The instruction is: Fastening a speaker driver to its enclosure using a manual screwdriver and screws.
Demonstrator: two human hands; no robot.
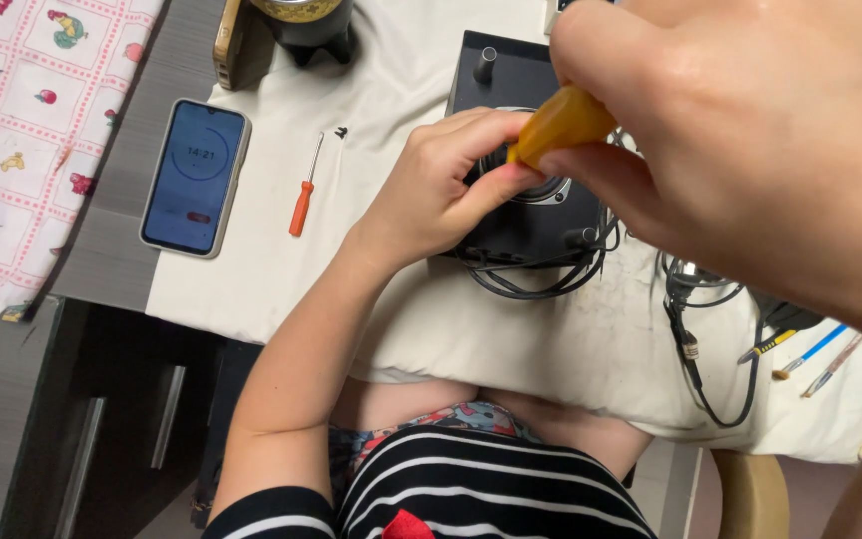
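A black box-shaped device with a round opening and black cables lies on a white cloth. My left hand rests on its near left part, fingertips at the round opening. My right hand is close to the camera and grips the yellow-orange handle of a screwdriver, which points down toward the opening. The tool's tip is hidden behind my fingers.
A small orange-handled screwdriver and a tiny dark screw lie on the cloth to the left. A phone with a lit screen lies on the cloth's left edge. Loose cables and thin tools lie at right. A patterned cloth covers the far left.
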